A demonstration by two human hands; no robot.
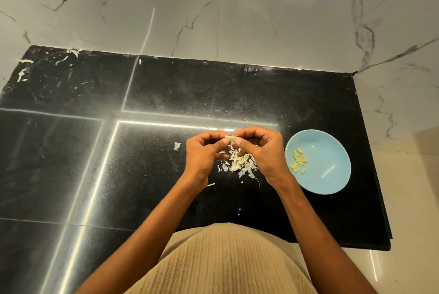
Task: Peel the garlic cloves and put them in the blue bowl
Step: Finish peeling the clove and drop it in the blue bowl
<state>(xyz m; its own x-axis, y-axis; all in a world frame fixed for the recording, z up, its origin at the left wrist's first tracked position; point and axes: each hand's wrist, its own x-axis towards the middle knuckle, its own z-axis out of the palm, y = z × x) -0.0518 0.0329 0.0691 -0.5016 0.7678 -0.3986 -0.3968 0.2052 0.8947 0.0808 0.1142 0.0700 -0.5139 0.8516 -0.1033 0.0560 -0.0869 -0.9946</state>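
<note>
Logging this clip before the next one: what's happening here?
A person is peeling garlic over a black counter. Both hands pinch one garlic clove between them, left hand and right hand meeting at the fingertips. A pile of papery skins lies on the counter below. The blue bowl, to the right, already holds several peeled cloves.
</note>
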